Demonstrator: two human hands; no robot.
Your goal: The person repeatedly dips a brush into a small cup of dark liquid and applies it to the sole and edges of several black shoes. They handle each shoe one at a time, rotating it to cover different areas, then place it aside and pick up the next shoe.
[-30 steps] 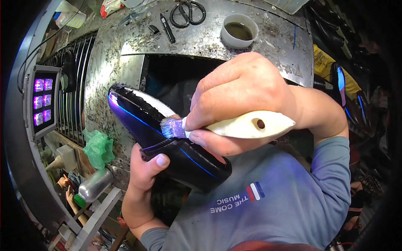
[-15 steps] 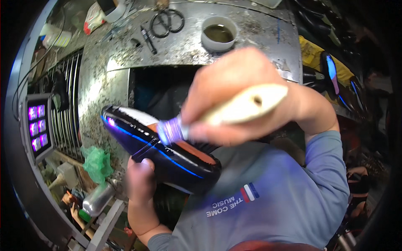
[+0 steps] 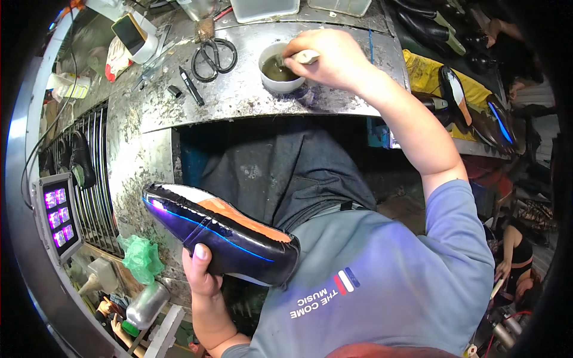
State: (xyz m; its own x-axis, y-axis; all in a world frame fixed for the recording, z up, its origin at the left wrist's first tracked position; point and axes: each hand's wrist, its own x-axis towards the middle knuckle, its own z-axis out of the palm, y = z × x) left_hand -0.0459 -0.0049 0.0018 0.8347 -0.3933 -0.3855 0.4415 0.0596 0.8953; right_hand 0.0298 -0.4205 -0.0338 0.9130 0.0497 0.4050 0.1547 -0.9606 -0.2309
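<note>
My left hand [image 3: 203, 271] grips a black leather shoe [image 3: 239, 244] by its side, thumb pressed against the upper. The shoe lies tilted, its orange and white underside [image 3: 230, 213] facing up and away from me, with a rough black edge around it. At the far side, over the metal bench, my right hand [image 3: 328, 53] closes on a brush with a pale handle [image 3: 307, 56]. Its lower end reaches into a round white bowl [image 3: 280, 85] of murky, dark liquid; the bristles cannot be made out.
Black-handled scissors [image 3: 204, 62] and a black pen [image 3: 191, 86] lie on the stained metal bench [image 3: 239, 107]. A lit purple lamp panel [image 3: 58, 216] stands at left, near a crumpled green bag [image 3: 142, 258]. Several shoes rest on yellow cloth [image 3: 421, 68] at right.
My right hand has moved the brush from the shoe's edge, away from me, to the bowl. The shoe stays in my left hand, slightly lower in view.
</note>
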